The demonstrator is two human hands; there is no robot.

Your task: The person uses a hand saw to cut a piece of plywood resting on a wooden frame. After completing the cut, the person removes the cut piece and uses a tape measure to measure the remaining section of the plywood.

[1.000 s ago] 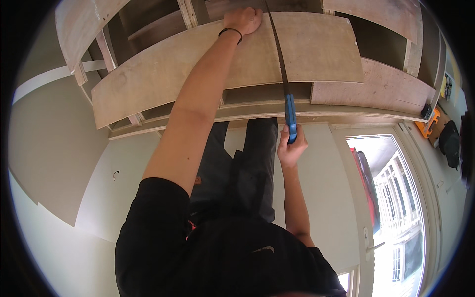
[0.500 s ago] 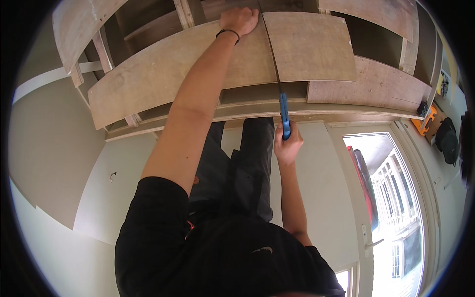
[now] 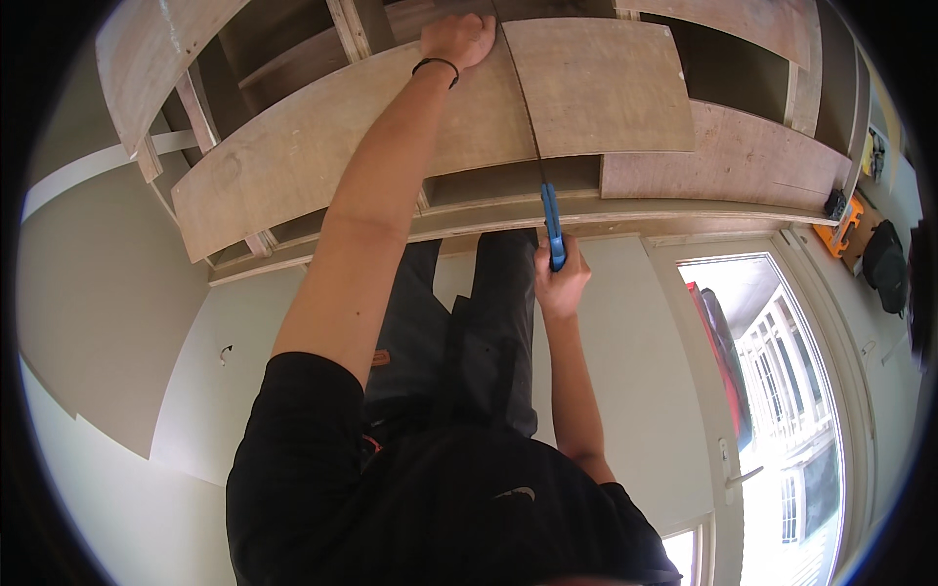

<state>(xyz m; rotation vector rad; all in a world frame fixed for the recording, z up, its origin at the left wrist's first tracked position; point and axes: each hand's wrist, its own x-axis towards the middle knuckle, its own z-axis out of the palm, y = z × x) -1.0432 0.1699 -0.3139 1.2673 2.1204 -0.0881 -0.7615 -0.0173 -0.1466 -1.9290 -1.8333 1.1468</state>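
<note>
While your left hand [image 3: 457, 39] presses flat on the plywood sheet [image 3: 332, 146], fingers curled over its far edge, your right hand [image 3: 560, 283] is closed around the blue handle [image 3: 552, 227] of a handsaw. You can see the saw's thin dark blade [image 3: 520, 98] running up through a narrow cut, which splits the sheet from a second plywood piece [image 3: 591, 88] on the right.

Both pieces are pale brown, smooth and matt, with faint grain; their straight edges bow in the wide lens. They lie on a bench [image 3: 625, 210] built of rougher timber strips, with dark open gaps between its slats. A black band rings your left wrist [image 3: 435, 66].

Your black shirt [image 3: 440, 508] fills the lower view and hides your legs in part. At the right rim an orange tool [image 3: 842, 227] and a black bag [image 3: 884, 266] are small and hard to make out. The blade's tip is lost against the dark frame at the top.
</note>
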